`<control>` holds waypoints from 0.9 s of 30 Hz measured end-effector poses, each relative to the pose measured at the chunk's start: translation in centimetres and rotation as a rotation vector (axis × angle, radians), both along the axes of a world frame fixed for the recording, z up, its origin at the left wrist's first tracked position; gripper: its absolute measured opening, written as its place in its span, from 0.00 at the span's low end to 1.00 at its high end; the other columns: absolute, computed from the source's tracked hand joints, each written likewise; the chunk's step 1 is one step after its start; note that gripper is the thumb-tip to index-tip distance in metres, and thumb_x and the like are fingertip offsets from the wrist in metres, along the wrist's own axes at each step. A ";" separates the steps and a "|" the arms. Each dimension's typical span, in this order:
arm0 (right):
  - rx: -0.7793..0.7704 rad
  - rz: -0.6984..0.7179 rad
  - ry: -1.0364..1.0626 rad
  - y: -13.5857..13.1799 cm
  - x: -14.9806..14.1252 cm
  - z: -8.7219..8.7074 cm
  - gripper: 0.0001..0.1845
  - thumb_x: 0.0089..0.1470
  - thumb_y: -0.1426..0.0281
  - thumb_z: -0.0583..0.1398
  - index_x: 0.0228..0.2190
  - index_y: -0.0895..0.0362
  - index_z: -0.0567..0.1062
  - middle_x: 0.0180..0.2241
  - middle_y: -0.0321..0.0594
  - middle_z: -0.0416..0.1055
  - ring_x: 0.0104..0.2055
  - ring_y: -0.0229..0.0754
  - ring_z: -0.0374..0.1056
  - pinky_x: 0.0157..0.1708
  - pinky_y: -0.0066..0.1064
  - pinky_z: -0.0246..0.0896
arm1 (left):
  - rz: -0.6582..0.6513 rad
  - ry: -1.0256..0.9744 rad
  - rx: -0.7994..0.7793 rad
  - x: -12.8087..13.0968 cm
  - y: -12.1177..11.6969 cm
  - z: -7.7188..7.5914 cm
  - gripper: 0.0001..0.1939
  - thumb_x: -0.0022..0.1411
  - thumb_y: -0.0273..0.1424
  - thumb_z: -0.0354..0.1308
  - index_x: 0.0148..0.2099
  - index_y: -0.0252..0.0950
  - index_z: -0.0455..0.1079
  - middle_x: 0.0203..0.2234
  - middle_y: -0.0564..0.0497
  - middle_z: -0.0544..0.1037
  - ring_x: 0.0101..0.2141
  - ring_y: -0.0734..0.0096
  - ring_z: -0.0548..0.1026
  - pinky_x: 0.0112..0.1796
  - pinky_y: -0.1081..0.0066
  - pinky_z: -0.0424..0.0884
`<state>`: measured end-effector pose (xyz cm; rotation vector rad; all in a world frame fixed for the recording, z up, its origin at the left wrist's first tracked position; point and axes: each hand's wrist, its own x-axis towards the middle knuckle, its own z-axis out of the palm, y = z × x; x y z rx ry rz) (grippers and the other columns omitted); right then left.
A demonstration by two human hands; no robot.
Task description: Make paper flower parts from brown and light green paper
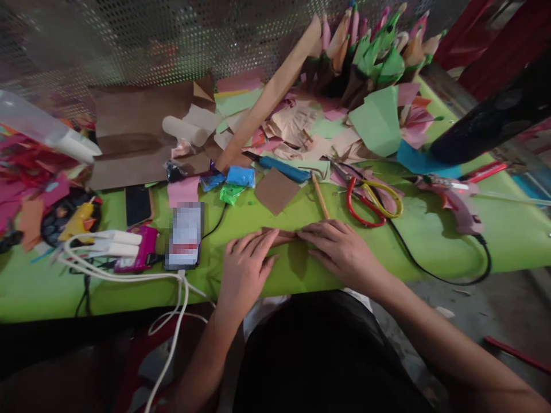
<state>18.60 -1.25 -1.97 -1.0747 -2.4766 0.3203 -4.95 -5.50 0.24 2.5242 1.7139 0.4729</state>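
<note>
A narrow piece of brown paper, folded or rolled, lies on the green tabletop in front of me. My left hand has its left end, fingers together over it and thumb along the near side. At the other end, my right hand pinches the paper, its fingertips partly hiding it. Just beyond the right hand is a thin wooden stick. A flat brown paper square lies past the fingertips, with a blue cutter behind it.
Scissors with red and yellow handles and a pink glue gun with a black cord lie to the right. A phone with white cables is left. Paper scraps and bundled paper flowers fill the back; a dark bottle stands right.
</note>
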 end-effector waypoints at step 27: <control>-0.066 0.021 0.148 0.4 1.0 0.4 0.20 0.66 0.72 0.53 0.55 0.51 0.75 0.50 0.46 0.77 0.50 0.51 0.70 0.51 0.49 0.68 | 0.233 -0.182 0.091 1.9 0.9 -0.7 0.05 0.68 0.27 0.56 0.37 0.39 0.70 0.37 0.49 0.81 0.42 0.61 0.76 0.44 0.60 0.65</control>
